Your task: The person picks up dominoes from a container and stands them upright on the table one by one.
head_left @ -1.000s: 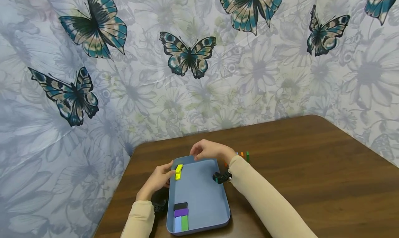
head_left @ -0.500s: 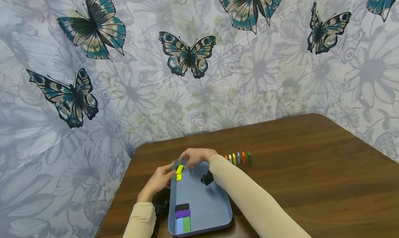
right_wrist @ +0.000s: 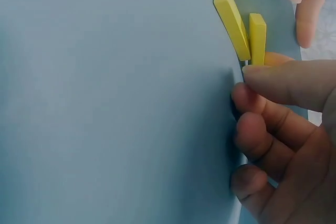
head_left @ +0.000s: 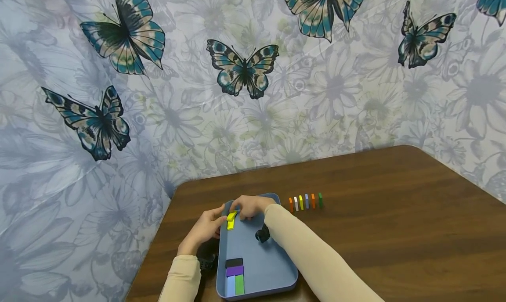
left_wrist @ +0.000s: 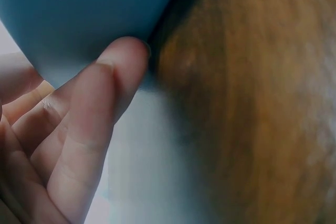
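A blue-grey tray (head_left: 261, 258) lies on the table. My left hand (head_left: 203, 229) holds its left wall near the far corner, thumb at the rim and fingers against the outside, as the left wrist view shows. Two yellow blocks sit inside the tray by that wall, the farther block (head_left: 232, 215) slanted against the nearer block (head_left: 230, 225). In the right wrist view, my right hand (right_wrist: 294, 114) pinches the end of one yellow block (right_wrist: 258, 35) between thumb and index finger, its other fingers curled. The second yellow block (right_wrist: 231, 19) stands at an angle beside it.
At the tray's near left end lie a black block (head_left: 234, 262), a purple block (head_left: 235, 271), a light blue block (head_left: 231, 286) and a green block (head_left: 239, 284). Right of the tray, several small coloured blocks (head_left: 301, 202) stand in a row on the wooden table (head_left: 379, 223).
My right hand has moved from over the tray's far edge down and left to the yellow blocks. The row of blocks beyond its arm has come into full view. My left hand stays at the tray.
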Action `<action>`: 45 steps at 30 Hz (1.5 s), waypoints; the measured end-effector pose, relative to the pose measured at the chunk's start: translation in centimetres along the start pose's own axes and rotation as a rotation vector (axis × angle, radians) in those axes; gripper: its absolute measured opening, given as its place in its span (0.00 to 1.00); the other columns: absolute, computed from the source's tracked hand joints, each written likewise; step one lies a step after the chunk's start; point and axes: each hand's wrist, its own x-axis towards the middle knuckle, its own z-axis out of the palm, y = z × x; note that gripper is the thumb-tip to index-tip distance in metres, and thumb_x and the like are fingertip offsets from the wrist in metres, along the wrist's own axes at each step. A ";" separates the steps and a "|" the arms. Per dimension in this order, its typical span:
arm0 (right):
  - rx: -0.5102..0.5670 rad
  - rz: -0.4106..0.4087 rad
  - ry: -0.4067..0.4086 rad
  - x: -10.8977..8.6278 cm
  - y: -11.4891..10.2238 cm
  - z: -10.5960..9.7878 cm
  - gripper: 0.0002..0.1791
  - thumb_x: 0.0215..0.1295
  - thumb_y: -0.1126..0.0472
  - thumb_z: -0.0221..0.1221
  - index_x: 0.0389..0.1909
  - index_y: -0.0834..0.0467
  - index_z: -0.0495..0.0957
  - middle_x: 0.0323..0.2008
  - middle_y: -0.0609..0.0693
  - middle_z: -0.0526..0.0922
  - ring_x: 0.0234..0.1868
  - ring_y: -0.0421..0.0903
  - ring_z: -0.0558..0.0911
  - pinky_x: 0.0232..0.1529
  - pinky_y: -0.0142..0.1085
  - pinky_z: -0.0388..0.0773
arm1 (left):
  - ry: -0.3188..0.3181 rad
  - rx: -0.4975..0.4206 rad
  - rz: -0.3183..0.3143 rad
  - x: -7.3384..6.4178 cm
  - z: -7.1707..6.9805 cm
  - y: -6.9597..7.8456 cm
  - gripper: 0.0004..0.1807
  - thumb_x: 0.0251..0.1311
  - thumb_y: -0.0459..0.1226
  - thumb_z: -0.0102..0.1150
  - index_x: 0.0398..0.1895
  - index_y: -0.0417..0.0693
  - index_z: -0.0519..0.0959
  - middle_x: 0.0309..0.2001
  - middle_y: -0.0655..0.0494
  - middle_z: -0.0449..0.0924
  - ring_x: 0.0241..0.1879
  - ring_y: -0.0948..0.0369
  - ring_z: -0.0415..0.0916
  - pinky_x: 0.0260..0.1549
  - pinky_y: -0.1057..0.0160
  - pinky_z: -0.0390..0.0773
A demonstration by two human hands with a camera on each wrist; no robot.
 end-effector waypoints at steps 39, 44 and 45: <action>-0.017 -0.007 0.034 -0.8 -0.5 0.1 0.04 0.61 0.69 0.66 0.34 0.57 0.84 0.29 0.44 0.80 0.28 0.39 0.73 0.32 0.29 0.72 | 0.015 -0.008 -0.018 0.2 -0.1 0.0 0.32 0.74 0.37 0.51 0.78 0.45 0.57 0.31 0.47 0.76 0.23 0.58 0.74 0.30 0.57 0.84; -0.024 -0.010 0.041 -1.1 -0.6 0.1 0.05 0.61 0.69 0.66 0.33 0.56 0.84 0.29 0.45 0.81 0.27 0.39 0.73 0.31 0.29 0.72 | 0.015 -0.013 -0.006 0.3 0.0 -0.1 0.32 0.74 0.37 0.52 0.78 0.44 0.58 0.36 0.45 0.79 0.22 0.58 0.74 0.30 0.56 0.85; -0.025 -0.014 0.045 -1.3 -0.7 0.0 0.05 0.60 0.70 0.67 0.33 0.56 0.84 0.28 0.45 0.81 0.27 0.39 0.73 0.30 0.28 0.72 | 0.013 -0.015 -0.005 0.3 0.0 -0.1 0.32 0.74 0.37 0.52 0.78 0.44 0.58 0.35 0.46 0.79 0.22 0.58 0.73 0.30 0.56 0.85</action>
